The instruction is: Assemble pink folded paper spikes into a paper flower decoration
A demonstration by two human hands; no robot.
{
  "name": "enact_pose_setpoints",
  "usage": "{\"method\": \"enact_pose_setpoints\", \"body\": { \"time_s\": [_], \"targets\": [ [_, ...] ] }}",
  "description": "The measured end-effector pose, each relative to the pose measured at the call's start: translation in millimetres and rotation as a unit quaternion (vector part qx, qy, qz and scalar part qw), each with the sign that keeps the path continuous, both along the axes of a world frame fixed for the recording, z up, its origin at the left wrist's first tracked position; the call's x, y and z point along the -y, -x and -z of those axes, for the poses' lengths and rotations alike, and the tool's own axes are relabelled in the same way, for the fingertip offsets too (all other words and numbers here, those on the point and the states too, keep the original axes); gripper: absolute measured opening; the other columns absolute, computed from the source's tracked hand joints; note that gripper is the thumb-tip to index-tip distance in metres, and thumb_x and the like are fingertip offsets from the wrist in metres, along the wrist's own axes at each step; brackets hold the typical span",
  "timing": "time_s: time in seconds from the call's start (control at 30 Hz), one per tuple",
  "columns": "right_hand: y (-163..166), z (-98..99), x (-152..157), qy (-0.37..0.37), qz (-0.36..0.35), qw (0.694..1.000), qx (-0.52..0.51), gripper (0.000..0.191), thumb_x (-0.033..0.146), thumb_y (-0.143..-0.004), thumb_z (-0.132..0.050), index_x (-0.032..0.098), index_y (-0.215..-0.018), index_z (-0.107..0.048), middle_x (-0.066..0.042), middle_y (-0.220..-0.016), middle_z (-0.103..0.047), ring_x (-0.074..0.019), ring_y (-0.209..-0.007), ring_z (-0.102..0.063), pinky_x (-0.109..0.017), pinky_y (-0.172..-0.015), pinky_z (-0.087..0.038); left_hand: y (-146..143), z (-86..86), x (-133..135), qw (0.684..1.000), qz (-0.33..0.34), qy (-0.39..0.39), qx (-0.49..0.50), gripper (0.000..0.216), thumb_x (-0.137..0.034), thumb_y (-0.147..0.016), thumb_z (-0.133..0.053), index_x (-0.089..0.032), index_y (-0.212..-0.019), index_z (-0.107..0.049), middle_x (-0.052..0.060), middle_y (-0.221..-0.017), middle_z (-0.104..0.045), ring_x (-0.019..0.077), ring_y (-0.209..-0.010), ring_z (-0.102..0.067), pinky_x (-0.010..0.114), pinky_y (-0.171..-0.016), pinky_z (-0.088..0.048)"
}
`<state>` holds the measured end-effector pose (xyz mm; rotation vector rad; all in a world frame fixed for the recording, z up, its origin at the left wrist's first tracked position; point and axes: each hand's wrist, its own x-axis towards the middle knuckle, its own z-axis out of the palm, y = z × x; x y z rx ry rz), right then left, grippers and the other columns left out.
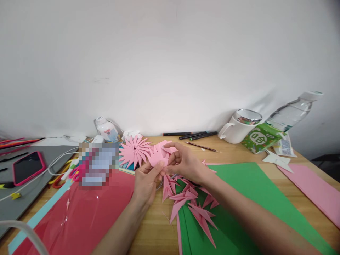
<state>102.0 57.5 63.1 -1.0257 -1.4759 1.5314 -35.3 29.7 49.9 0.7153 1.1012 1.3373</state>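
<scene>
fingers of left hand (145,180) and right hand (186,163) pinch a fold (158,156); beyond them one rosette (135,150) is done, below them petals (191,202) lie loose.

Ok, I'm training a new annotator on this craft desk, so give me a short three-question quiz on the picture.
1. True or false: the left hand and the right hand both hold the pink folded piece.
2. The loose pink points mostly lie on which sheet: A red, B green, C grey?
3. What colour is the phone case?
Key: 1 true; 2 B, the green sheet; 3 pink.
</scene>
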Motion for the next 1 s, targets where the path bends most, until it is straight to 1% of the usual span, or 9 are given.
{"method": "enact_pose_setpoints", "body": {
  "time_s": [0.17,0.37,0.5,0.57,0.63,0.7,0.73,0.83,1.0],
  "targets": [
    [-0.7,-0.8,-1.8,0.006,0.002,1.000,-0.021,0.065,0.013,-0.058,-0.072,0.020,-0.114,-0.040,0.008,-0.060,-0.056,-0.0089,-0.050,-0.054,-0.022,-0.050,-0.045,1.4,0.3,-1.3,0.999,0.024,-0.023,0.023,0.019,-0.027,-0.057,-0.077,-0.012,-0.063,-0.067,-0.001,-0.052,-0.061,0.0048,-0.047,-0.048,0.016,-0.046,-0.036],
    [0.6,2.1,-3.6,0.012,0.014,1.000,-0.025,0.071,0.023,-0.057,-0.076,0.021,-0.116,-0.036,0.006,-0.063,-0.056,-0.0125,-0.055,-0.058,-0.025,-0.051,-0.049,0.0,-1.5,-1.6,0.997,0.053,-0.033,0.049,0.016,-0.023,-0.057,-0.078,-0.012,-0.065,-0.070,0.003,-0.064,-0.068,0.0101,-0.060,-0.058,0.022,-0.061,-0.047],
    [1.9,-1.4,-2.1,-0.013,0.029,0.999,0.012,0.073,0.022,-0.055,-0.076,0.022,-0.116,-0.036,0.004,-0.072,-0.057,-0.0112,-0.056,-0.057,-0.024,-0.051,-0.048,2.2,-0.8,-3.4,0.998,0.035,-0.018,0.052,0.020,-0.023,-0.055,-0.079,-0.011,-0.067,-0.069,0.006,-0.069,-0.071,0.0146,-0.065,-0.064,0.027,-0.068,-0.050],
    [-0.7,-5.7,-2.9,-0.048,0.061,0.995,0.054,0.065,0.022,-0.057,-0.075,0.022,-0.113,-0.042,-0.002,-0.088,-0.058,-0.0123,-0.065,-0.059,-0.026,-0.056,-0.049,3.4,0.4,-4.8,0.998,0.024,-0.011,0.056,0.023,-0.024,-0.053,-0.080,-0.011,-0.067,-0.067,0.007,-0.069,-0.072,0.0184,-0.066,-0.067,0.030,-0.069,-0.051],
    [-4.6,-11.1,-4.1,-0.091,0.101,0.988,0.070,0.044,0.025,-0.064,-0.070,0.020,-0.104,-0.052,-0.006,-0.100,-0.058,-0.0146,-0.079,-0.060,-0.027,-0.065,-0.050,3.9,2.0,-5.5,0.998,0.022,-0.021,0.052,0.024,-0.026,-0.055,-0.079,-0.011,-0.069,-0.066,0.009,-0.070,-0.072,0.0221,-0.069,-0.068,0.034,-0.069,-0.053],
    [-7.4,-16.3,-4.1,-0.103,0.102,0.989,0.032,0.025,0.029,-0.072,-0.063,0.018,-0.094,-0.058,-0.006,-0.097,-0.061,-0.0155,-0.084,-0.059,-0.029,-0.070,-0.049,3.7,3.9,-5.1,0.998,0.025,-0.044,0.035,0.023,-0.026,-0.061,-0.076,-0.011,-0.076,-0.066,0.009,-0.073,-0.072,0.0231,-0.071,-0.069,0.035,-0.070,-0.053],
    [-7.7,-18.3,-3.4,-0.091,0.084,0.992,0.003,0.022,0.031,-0.075,-0.061,0.017,-0.092,-0.058,-0.006,-0.093,-0.062,-0.0154,-0.082,-0.059,-0.030,-0.071,-0.049,3.3,4.8,-4.5,0.998,0.024,-0.057,0.022,0.023,-0.026,-0.064,-0.074,-0.011,-0.079,-0.066,0.009,-0.075,-0.073,0.0226,-0.072,-0.069,0.035,-0.071,-0.054],
    [-4.0,-20.4,1.1,-0.079,0.054,0.995,-0.040,0.023,0.030,-0.074,-0.061,0.017,-0.093,-0.059,-0.005,-0.089,-0.062,-0.0147,-0.078,-0.058,-0.031,-0.070,-0.049,1.8,6.4,-1.9,0.996,0.016,-0.086,-0.021,0.024,-0.026,-0.067,-0.072,-0.011,-0.084,-0.066,0.008,-0.075,-0.073,0.0212,-0.071,-0.069,0.033,-0.071,-0.055],
    [5.3,-16.4,6.7,-0.151,0.123,0.981,0.007,0.035,0.016,-0.070,-0.060,0.023,-0.105,-0.054,-0.006,-0.108,-0.054,-0.0152,-0.090,-0.054,-0.027,-0.066,-0.049,0.0,4.3,1.7,0.995,0.057,-0.079,-0.037,0.031,-0.028,-0.066,-0.073,-0.012,-0.092,-0.065,0.004,-0.071,-0.072,0.0208,-0.063,-0.069,0.034,-0.064,-0.056]
  ]
}}
